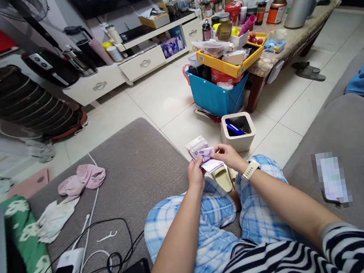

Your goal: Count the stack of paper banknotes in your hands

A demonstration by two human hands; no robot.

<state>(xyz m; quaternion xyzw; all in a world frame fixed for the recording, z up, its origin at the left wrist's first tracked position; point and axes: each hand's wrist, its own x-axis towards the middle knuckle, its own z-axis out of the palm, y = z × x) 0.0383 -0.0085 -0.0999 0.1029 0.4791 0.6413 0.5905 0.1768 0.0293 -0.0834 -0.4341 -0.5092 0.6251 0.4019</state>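
Blue-and-white plaid cloth trousers (212, 234) cover the knees nearest the view, both bare forearms reaching forward over them. Past the knees, the left hand (196, 174) grips a loose, fanned sheaf of purple-and-white paper banknotes (205, 152), its thumb laid over the near left part. The sheaf lies just forward and right of that hand, between the two. One purple note on it has its long axis running roughly left to right, and its right end meets the right hand (227, 153), whose thumb and fingertips appear to pinch it. The left hand is nearer the sheaf's main body; the right touches only that outer end, which seems the edge that counts. Beneath the notes shows a cream-coloured slipper (223, 181). Just beyond the right hand stands a beige, rounded-square bin (240, 143); farther off, a bright blue crate (210, 98) sits beside the long, stone-topped counter (309, 28).
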